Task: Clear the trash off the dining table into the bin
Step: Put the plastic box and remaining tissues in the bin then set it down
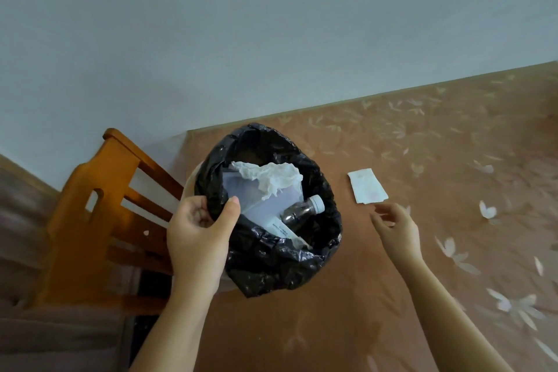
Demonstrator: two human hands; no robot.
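Note:
A bin lined with a black bag (277,263) is held at the table's left edge. My left hand (199,238) grips its rim, thumb inside the bag. Inside lie a crumpled white tissue (271,178), a white sheet and a small bottle (302,210) with a white cap. A flat white paper packet (367,186) lies on the brown flower-patterned tablecloth (437,160) to the right of the bin. My right hand (395,229) hovers just below the packet, fingers apart and empty, fingertips a short way from its lower edge.
An orange wooden chair (99,220) stands left of the table, its back close to the bin. A pale wall runs behind the table's far edge. Tiled floor shows at the lower left.

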